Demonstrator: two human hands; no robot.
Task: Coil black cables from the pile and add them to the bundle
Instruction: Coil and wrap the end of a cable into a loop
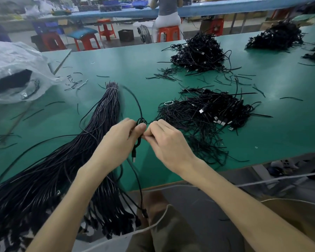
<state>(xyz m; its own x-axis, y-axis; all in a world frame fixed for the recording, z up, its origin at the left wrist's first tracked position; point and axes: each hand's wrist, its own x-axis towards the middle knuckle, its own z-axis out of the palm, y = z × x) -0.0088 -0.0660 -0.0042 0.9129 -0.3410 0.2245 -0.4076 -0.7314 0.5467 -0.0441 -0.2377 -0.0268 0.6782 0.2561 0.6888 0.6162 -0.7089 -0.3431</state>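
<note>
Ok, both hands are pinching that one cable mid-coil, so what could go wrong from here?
1. The cable has a long loop arcing toward the tied bundle; it could snag there as it is wound.
2. Its tail hangs off the table edge with the connector beside other dangling ends, so tangling looks likely.
3. The left hand and right hand grip only with fingertips; the small coil may spring open.

Matt green table top (116, 66) bearing smooth, slightly glossy black plastic-sheathed cables (102, 113) with bright metal plugs (219, 121), beside a crinkled translucent plastic bag (16, 57) and, beyond, glossy orange plastic stools (168, 33).
</note>
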